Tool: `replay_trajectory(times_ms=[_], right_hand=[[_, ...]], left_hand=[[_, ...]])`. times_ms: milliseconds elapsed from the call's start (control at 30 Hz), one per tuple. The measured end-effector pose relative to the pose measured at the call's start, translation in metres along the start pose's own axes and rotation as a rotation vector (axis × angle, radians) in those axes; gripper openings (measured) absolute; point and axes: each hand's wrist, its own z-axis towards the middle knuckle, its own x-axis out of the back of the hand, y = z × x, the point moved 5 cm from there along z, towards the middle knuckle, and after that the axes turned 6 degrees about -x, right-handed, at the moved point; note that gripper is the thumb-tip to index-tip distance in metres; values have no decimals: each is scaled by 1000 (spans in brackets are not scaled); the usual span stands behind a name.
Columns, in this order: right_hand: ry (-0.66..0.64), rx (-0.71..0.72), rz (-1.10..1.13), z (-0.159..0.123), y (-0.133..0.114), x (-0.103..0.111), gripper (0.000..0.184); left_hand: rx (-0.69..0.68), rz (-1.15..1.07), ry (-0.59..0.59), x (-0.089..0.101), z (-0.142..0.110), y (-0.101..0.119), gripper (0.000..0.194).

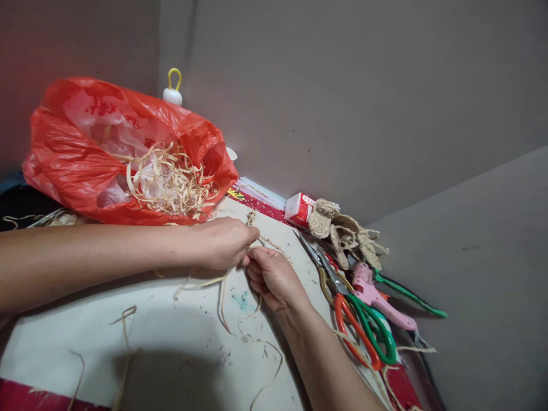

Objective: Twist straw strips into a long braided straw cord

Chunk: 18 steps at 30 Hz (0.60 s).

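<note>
Forearms (319, 342) meet over one pinch of fibre strands (251, 219)

Bottom right, the right forearm slants up from nearest the camera; the left one lies almost level across the worktop (166, 342) from the left edge. At their meeting point the left hand (225, 242) is back up, fingers curled closed, and the right hand (274, 277) sits just to its right and nearer the camera, thumb against bent fingers. Both hands are narrow, at most a sliver of space between their tips, and both appear to hold the strands; the fingers hide exactly how.

A knotted tuft of those strands stands out past the left knuckles, away from the camera. Loose strips (223, 297) hang the opposite way, towards the camera, so the bundle's long axis seems to run front to back, crossing the line of the left forearm. The left hand is nearer the tuft. A thin braided cord (276, 246) runs off rightward behind the right hand, which is the nearer to it; whether cord and tuft are one piece, I cannot tell.

Beyond the left forearm sits a red bag (72, 148) of curled fibre; right of the right forearm lie scissors (359, 334) and a pink glue gun (380, 299).
</note>
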Motion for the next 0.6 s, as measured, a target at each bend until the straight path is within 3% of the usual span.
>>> replay_trajectory(times_ms=[167,300,433,600], right_hand=[[-44,-16,109,-1,3,-2,34],[-98,-72,161,-1,4,-1,30],[-166,-92,164,-1,2,-3,23],[-197,-25,114,-2,2,-5,21]], left_hand=[[-105,86,19,-11,-6,17,33],[-216,198,63,-20,-12,26,25],[-276,373,160,-22,-17,31,29],[-310,497,183,-29,-20,38,40]])
